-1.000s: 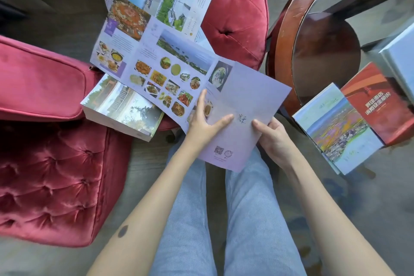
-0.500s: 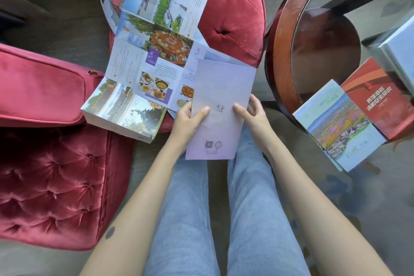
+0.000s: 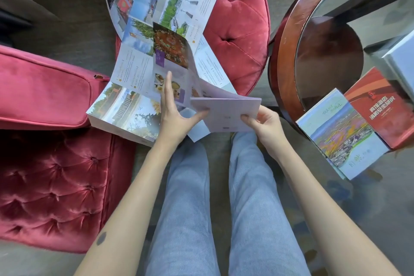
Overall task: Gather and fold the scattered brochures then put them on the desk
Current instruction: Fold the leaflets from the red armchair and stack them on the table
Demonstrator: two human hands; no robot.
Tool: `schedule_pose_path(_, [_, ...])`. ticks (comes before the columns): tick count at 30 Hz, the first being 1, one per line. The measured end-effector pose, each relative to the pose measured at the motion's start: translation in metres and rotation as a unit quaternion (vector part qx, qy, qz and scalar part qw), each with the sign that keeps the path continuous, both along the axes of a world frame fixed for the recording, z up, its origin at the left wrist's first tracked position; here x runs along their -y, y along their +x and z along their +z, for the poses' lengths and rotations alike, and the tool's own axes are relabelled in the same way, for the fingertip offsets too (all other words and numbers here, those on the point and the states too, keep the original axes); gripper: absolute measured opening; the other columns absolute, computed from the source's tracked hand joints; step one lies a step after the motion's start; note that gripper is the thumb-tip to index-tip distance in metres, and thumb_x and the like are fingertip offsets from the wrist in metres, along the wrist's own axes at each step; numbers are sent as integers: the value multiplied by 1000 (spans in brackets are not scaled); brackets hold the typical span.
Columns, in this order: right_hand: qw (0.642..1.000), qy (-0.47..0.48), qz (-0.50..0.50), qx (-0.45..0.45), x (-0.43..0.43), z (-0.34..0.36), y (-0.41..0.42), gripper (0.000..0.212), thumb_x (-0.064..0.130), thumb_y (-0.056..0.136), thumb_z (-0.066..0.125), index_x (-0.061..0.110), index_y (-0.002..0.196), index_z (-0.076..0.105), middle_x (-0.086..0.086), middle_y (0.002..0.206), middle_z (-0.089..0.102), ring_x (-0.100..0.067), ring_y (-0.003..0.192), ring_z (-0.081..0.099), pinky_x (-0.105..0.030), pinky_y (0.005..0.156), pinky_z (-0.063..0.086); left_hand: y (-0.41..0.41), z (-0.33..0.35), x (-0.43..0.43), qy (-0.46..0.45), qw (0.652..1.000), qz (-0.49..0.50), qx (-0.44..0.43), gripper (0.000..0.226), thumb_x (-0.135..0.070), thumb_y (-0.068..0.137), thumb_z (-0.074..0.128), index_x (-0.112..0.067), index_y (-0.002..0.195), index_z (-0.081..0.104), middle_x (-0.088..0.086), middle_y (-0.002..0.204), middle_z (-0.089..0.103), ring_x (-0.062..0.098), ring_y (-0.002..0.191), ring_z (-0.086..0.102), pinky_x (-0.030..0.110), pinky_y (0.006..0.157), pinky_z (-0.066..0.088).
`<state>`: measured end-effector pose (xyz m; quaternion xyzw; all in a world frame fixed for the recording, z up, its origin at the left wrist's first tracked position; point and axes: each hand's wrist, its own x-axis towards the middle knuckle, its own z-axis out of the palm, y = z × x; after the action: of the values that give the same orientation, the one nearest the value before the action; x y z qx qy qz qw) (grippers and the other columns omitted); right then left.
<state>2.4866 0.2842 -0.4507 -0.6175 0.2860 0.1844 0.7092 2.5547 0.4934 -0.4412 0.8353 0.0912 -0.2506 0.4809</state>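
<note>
Head view: long accordion brochure is mostly unfolded, photo side up. Its long axis runs from top of frame, where it drapes over a round red stool, down & slightly right toward the person's knees, w/ creases across the short way. Near end is doubled back into a lavender end panel, plain face up, fold edge pointing right, held in the air above the jeans. Left hand: fingers straight & close together, laid flat up the photo page; thumb is splayed wide to the right, tip touching the panel's left edge. Right hand pinches the panel's lower right corner, thumb on top, other fingers curled beneath & mostly hidden. Just left of the left hand a thick stack of brochures sits at the front corner of a red tufted armchair; the unfolded sheet overlaps the stack's far edge. To the right is a round glass tabletop w/ wood rim, near the right hand but apart from it. On it a landscape-cover brochure & a red brochure lie side by side, touching, toward the near rim; can't tell if they overhang. A white box sits behind them. Room to move: a narrow gap btwn stool & tabletop rim, and floor either side of the legs, btwn armchair & tabletop.
</note>
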Motion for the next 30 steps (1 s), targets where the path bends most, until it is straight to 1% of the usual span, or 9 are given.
schedule_pose_path(3, [999, -18, 6, 39, 3, 10, 5, 31, -2, 87, 58, 24, 103, 67, 4, 103, 71, -11, 106, 62, -30, 93, 50, 10, 10, -6, -49, 998, -27, 22, 126, -40, 62, 82, -26, 148, -8, 4, 159, -1, 9, 146, 6, 34, 118, 17])
schedule_pose_path(5, [996, -34, 33, 74, 7, 13, 10, 26, -6, 86, 58, 13, 101, 67, -10, 108, 66, -26, 117, 56, -42, 107, 40, 17, 15, -8, -87, 995, -44, 28, 132, -40, 59, 85, -24, 147, -13, 8, 159, -4, 15, 147, 6, 41, 120, 15])
schedule_pose_path(9, [987, -66, 98, 111, 10, 17, 20, 19, -6, 86, 57, 10, 90, 66, -4, 109, 65, -23, 134, 40, -35, 114, 28, 30, 22, -13, -85, 985, -130, 80, 133, -42, 61, 84, -23, 146, -16, 10, 159, 5, 21, 147, 15, 50, 116, 24])
schedule_pose_path(15, [978, -115, 132, 116, 2, 12, 49, 18, -8, 86, 56, 6, 87, 67, 1, 122, 59, -21, 142, 27, -15, 111, 19, 36, 42, -11, -34, 970, -188, 152, 85, -24, 71, 75, -29, 142, 27, -6, 144, 42, 9, 134, 39, 33, 111, 35])
schedule_pose_path(20, [977, -142, 104, 121, -4, 1, 70, 17, -5, 85, 58, 10, 88, 66, -6, 123, 59, -22, 139, 33, -42, 115, 26, 32, 54, 2, -18, 968, -172, 185, 71, -5, 78, 60, -31, 137, 31, -27, 119, 51, 12, 117, 55, 43, 89, 49])
schedule_pose_path(23, [981, -145, 81, 105, -5, -2, 74, 9, 1, 84, 63, 6, 91, 65, -7, 119, 61, -20, 131, 43, -47, 109, 35, 30, 52, 10, -5, 962, -158, 222, 50, 4, 80, 61, -15, 125, 51, -21, 107, 61, 4, 107, 58, 46, 95, 48])
schedule_pose_path(25, [980, -163, 60, 102, -4, -2, 71, 20, 9, 83, 67, 5, 101, 60, -5, 114, 60, -21, 120, 52, -46, 104, 40, 29, 49, 12, 22, 954, -153, 255, 28, 4, 80, 62, -9, 105, 67, -13, 100, 65, 6, 98, 59, 45, 89, 50])
schedule_pose_path(28, [969, -224, 57, 91, 7, 4, 62, 67, 24, 76, 77, 14, 131, 40, -2, 133, 45, -10, 124, 44, -16, 106, 33, 27, 42, 9, 55, 941, -178, 282, 20, 5, 80, 61, -8, 89, 72, -4, 92, 72, 11, 92, 61, 38, 84, 48])
schedule_pose_path(30, [957, -251, 95, 106, 18, 10, 59, 90, 27, 72, 80, 16, 143, 25, 3, 145, 32, -5, 133, 33, -7, 107, 24, 27, 37, 7, 74, 932, -208, 287, 21, 8, 78, 60, -8, 86, 71, -1, 88, 72, 16, 91, 63, 31, 86, 43])
